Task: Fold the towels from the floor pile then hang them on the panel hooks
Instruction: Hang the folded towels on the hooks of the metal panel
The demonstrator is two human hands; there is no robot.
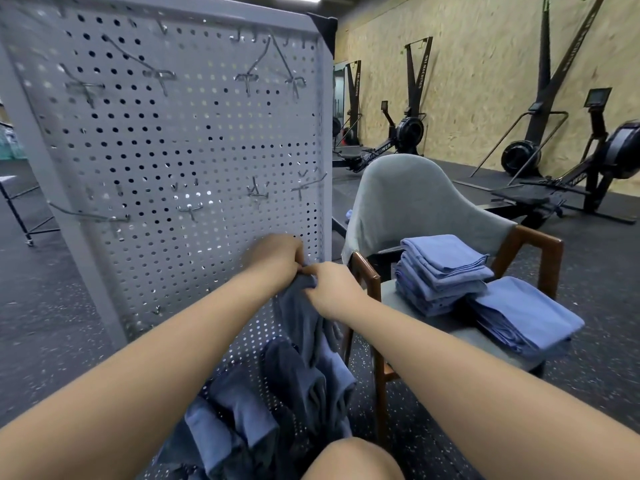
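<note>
head view, middle of the frame: i had the towel (pixel 304 327) bunched at its top edge, and that was where i judged the trouble could start. both hands gripped almost the same spot, so the cloth hung in one crumpled rope rather than a flat sheet. any fold made from there would likely have come out crooked. its lower end dropped into the pile (pixel 235 420) on the floor at the bottom of the frame, and a lift might have dragged other towels up with it. the nearest hooks (pixel 258 192) sat higher on the panel (pixel 173 150), above my hands, and loose cloth swung past them could have snagged. over on the right, the folded stacks (pixel 443 268) rested on the chair (pixel 408 195). the nearer one lay close to the seat's front edge, where a knock from my elbow could have tipped it off.

my left hand (pixel 277 254) reached out from the lower left, fingers curled over and pinching the towel's top just in front of the panel's lower right part. my right hand (pixel 332 289) came in from the lower right, touching the left, thumb and fingers closed on the same gathered edge. both arms were stretched well forward.
</note>
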